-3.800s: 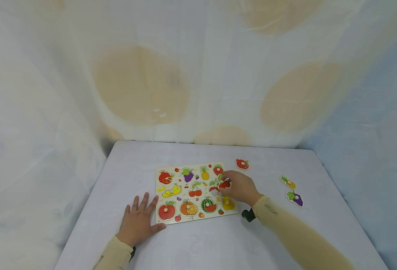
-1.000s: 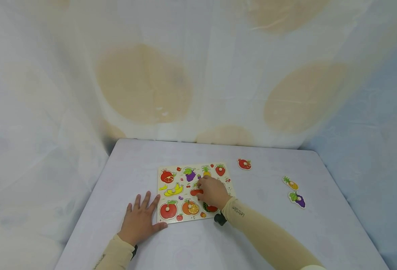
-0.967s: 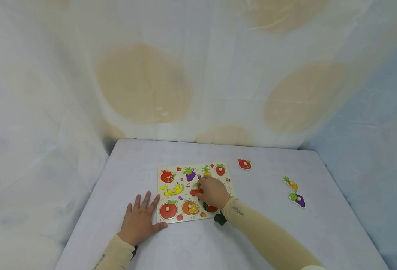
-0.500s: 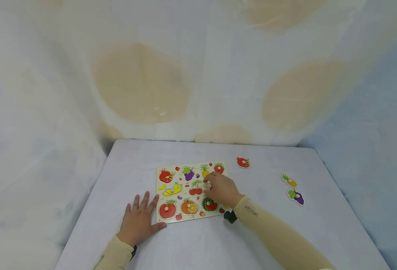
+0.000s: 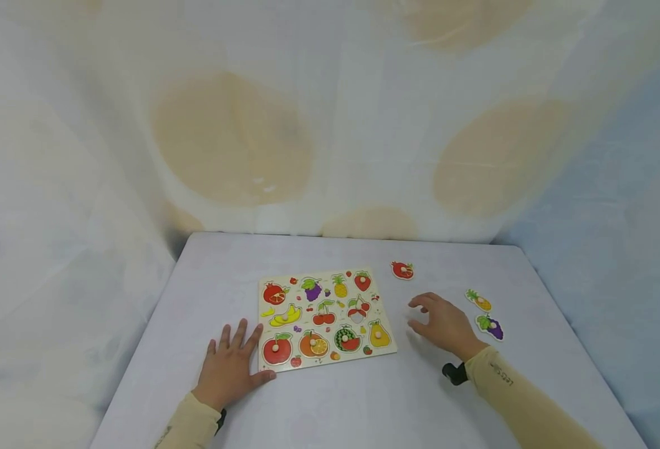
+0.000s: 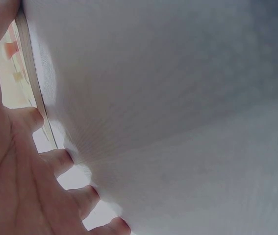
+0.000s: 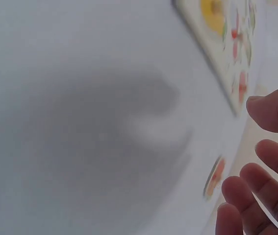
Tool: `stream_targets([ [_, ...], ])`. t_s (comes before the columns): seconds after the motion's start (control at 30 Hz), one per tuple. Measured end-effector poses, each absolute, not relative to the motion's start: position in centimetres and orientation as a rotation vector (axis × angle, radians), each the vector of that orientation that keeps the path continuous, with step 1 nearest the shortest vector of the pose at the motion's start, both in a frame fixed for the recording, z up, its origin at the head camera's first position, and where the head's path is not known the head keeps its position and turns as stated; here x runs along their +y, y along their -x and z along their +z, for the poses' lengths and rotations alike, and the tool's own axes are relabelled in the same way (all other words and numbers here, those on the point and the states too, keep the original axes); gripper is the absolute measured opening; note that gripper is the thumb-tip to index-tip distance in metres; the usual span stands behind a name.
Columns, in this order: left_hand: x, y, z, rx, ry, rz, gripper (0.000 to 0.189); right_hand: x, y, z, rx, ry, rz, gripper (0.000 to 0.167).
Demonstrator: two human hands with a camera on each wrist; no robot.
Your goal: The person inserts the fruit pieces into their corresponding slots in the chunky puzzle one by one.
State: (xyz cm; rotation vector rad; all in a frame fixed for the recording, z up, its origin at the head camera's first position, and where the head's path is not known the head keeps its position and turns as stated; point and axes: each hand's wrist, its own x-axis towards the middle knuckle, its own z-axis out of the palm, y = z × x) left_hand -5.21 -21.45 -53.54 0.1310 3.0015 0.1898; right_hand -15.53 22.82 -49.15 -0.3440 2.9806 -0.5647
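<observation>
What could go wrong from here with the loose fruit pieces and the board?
The pineapple piece and grape piece lie close together, so the right hand might nudge one while taking the other. The left hand meets the board only at its left end, so pressing near the other end could shift it.

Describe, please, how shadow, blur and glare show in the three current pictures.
Head view: soft light, with the fruit pictures on the puzzle board readable; right wrist view: a broad, soft shadow on the table, the board and a loose fruit piece blurred beyond the right hand; left wrist view: white glare beside the left hand, the board looking pale.
</observation>
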Motion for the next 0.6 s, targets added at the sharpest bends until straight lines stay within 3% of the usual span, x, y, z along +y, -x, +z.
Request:
stream_targets([
  [0.6,-21.4,5.0,-53.4,3.017,-0.142,0.204,0.106,32.9,13.6,-49.9,3.048,0.135,-0.571,0.048],
])
